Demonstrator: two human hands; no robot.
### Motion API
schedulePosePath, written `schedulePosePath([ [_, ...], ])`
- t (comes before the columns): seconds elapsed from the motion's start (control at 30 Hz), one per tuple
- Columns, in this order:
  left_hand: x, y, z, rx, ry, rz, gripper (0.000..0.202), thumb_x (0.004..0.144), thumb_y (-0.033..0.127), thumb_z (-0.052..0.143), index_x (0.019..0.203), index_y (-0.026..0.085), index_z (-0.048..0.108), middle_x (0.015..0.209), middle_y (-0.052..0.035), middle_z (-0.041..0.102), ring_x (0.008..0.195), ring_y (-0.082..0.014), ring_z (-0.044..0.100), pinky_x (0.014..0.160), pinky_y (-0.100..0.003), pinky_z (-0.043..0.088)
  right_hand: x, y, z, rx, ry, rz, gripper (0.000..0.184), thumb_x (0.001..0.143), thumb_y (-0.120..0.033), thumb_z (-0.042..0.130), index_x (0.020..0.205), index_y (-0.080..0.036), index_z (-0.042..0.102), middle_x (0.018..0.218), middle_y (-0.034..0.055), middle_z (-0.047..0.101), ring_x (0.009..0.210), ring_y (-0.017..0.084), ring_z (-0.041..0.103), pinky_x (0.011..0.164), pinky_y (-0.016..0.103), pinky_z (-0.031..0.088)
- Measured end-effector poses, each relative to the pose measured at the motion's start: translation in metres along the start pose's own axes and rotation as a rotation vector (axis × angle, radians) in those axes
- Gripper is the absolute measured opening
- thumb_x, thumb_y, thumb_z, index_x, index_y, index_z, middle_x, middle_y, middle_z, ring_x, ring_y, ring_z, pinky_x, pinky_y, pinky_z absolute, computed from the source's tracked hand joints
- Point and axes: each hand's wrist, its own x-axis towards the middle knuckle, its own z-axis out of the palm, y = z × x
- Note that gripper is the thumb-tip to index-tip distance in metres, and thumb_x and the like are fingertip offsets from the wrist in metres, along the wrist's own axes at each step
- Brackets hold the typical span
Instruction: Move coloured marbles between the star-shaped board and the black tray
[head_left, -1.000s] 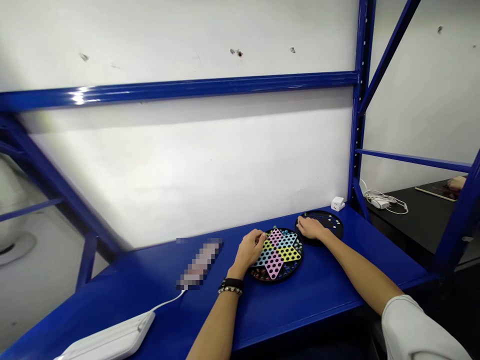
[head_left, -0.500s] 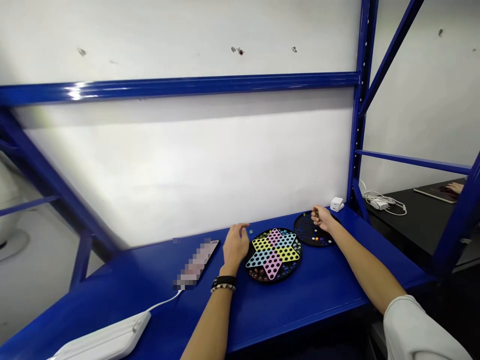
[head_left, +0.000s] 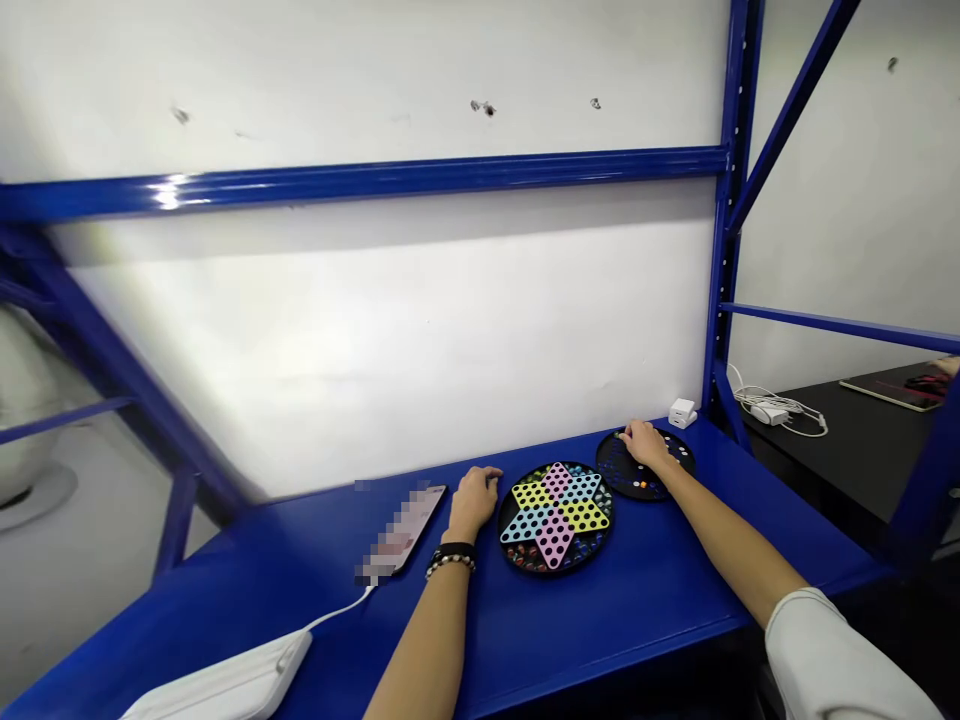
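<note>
Black plastic formed the round game board, whose centre carried a six-pointed star of pink, yellow and pale blue perforated panels; small coloured marbles were seen in the dark rim around the star. The board was observed lying flat on the blue shelf, toward its back edge and right of the middle. A second black round tray was recorded just beside the board, nearer the back right corner, with a few small marbles lying in it.

The right hand was noted resting palm down on the far side of the tray, fingers curled onto its surface; whether a marble was pinched beneath them could not be told. The left hand was seen on the shelf just left of the board, loosely curled, knuckles up, close to the board's rim without clear contact; nothing could be seen held in it. A dark band and a beaded bracelet were worn at that wrist.

A phone, its face blurred, was recorded left of the left hand, with a white cable running to a white device at the front left edge. A small white charger stood at the back right corner.
</note>
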Motion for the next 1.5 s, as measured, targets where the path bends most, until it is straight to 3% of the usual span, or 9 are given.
schedulePosePath([
  [0.17,-0.003,0.004,-0.007,-0.12,0.013,0.036,0.028,0.085,0.027,0.048,0.098,0.018,0.071,0.099,-0.0071,0.073,0.082,-0.0192,0.067,0.083,-0.031,0.052,0.007,-0.01,0.005,-0.291,-0.07,-0.105,0.035,0.094,-0.046,0.05,0.111,-0.017,0.058,0.111,0.0155,0.065,0.101,0.026,0.063,0.079,0.032,0.042],
  [0.27,-0.006,0.016,-0.015,-0.226,0.007,0.084,0.031,0.084,0.037,0.051,0.096,0.018,0.071,0.092,-0.0056,0.074,0.078,-0.0184,0.067,0.076,-0.029,0.053,0.008,-0.015,0.007,-0.336,-0.086,-0.144,0.03,0.097,-0.041,0.046,0.115,-0.019,0.055,0.111,0.0147,0.066,0.101,0.026,0.064,0.08,0.032,0.042],
  [0.37,-0.011,0.028,-0.024,-0.365,-0.138,0.172,0.031,0.078,0.043,0.058,0.086,0.016,0.072,0.079,-0.0051,0.073,0.072,-0.0183,0.066,0.067,-0.027,0.051,0.006,-0.016,0.009,-0.347,-0.077,-0.15,0.026,0.098,-0.034,0.044,0.116,-0.019,0.054,0.11,0.0134,0.067,0.1,0.025,0.064,0.08,0.031,0.041],
  [0.47,-0.017,0.034,-0.029,-0.311,-0.257,0.202,0.029,0.074,0.043,0.061,0.079,0.017,0.073,0.072,-0.0036,0.072,0.067,-0.0176,0.064,0.062,-0.026,0.047,0.003,-0.016,0.007,-0.326,-0.062,-0.123,0.026,0.098,-0.034,0.043,0.114,-0.017,0.056,0.109,0.0145,0.067,0.099,0.025,0.064,0.078,0.031,0.041],
  [0.63,-0.015,0.029,-0.03,-0.225,-0.138,0.179,0.033,0.08,0.045,0.053,0.079,0.019,0.073,0.078,-0.0036,0.074,0.074,-0.0191,0.065,0.067,-0.026,0.046,-0.011,-0.042,-0.003,-0.137,-0.092,-0.18,0.027,0.097,-0.037,0.044,0.107,-0.018,0.06,0.102,0.0103,0.069,0.092,0.021,0.064,0.072,0.027,0.04],
  [0.8,-0.013,0.023,-0.029,-0.169,-0.005,0.124,0.036,0.082,0.047,0.049,0.08,0.019,0.072,0.08,-0.0037,0.074,0.073,-0.0192,0.065,0.067,-0.027,0.045,-0.056,-0.121,0.01,0.038,-0.282,-0.579,0.031,0.092,-0.046,0.051,0.1,-0.021,0.067,0.09,0.0045,0.071,0.08,0.017,0.063,0.067,0.025,0.041],
  [0.97,-0.016,0.026,-0.032,-0.15,0.043,0.103,0.035,0.083,0.045,0.047,0.079,0.019,0.071,0.076,-0.0031,0.073,0.066,-0.0168,0.062,0.062,-0.026,0.043,-0.094,-0.178,0.037,-0.136,-0.39,-0.758,0.029,0.086,-0.044,0.057,0.099,-0.021,0.07,0.098,0.009,0.072,0.091,0.025,0.067,0.074,0.031,0.047],
  [1.27,-0.015,0.028,-0.036,-0.141,0.065,0.052,0.032,0.086,0.043,0.046,0.079,0.02,0.068,0.078,-0.0035,0.072,0.068,-0.018,0.062,0.064,-0.026,0.041,-0.093,-0.193,0.051,-0.156,-0.352,-0.692,0.034,0.093,-0.034,0.043,0.113,-0.018,0.065,0.108,0.014,0.07,0.097,0.028,0.068,0.077,0.037,0.052],
  [1.5,-0.017,0.031,-0.044,-0.14,0.172,-0.027,0.033,0.087,0.045,0.044,0.078,0.021,0.066,0.067,-0.0011,0.067,0.057,-0.0154,0.057,0.059,-0.025,0.037,-0.108,-0.207,0.075,-0.224,-0.293,-0.779,0.031,0.093,-0.029,0.042,0.101,-0.013,0.068,0.106,0.0181,0.07,0.092,0.03,0.069,0.078,0.041,0.053],
])
